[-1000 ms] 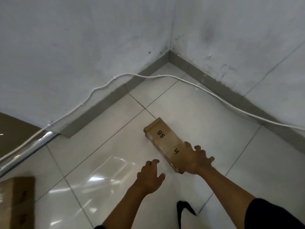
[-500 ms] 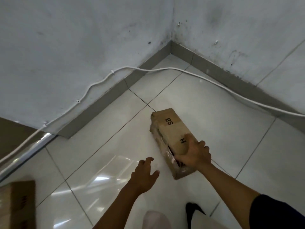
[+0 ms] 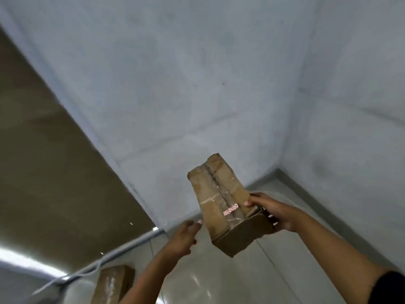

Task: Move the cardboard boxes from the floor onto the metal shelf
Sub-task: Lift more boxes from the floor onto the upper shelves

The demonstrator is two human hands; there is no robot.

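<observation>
Taped cardboard box held aloft by right hand.
Left hand spread empty beside it; second box is cut off below.

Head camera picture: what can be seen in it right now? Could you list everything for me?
Held cardboard box: one, brown, taped along its seam, lifted clear of the floor, in the right hand.
Second cardboard box: one, brown, on the floor at lower left.
Walls: two, pale grey, meeting in a corner.
Floor tiles: glossy, light grey.
White cable: one, along the floor at lower left.
Brown panel: one, at left.
Left hand: one, open, close beside the held box, not visibly touching it.
Right hand: one, gripping the box's near end.
</observation>
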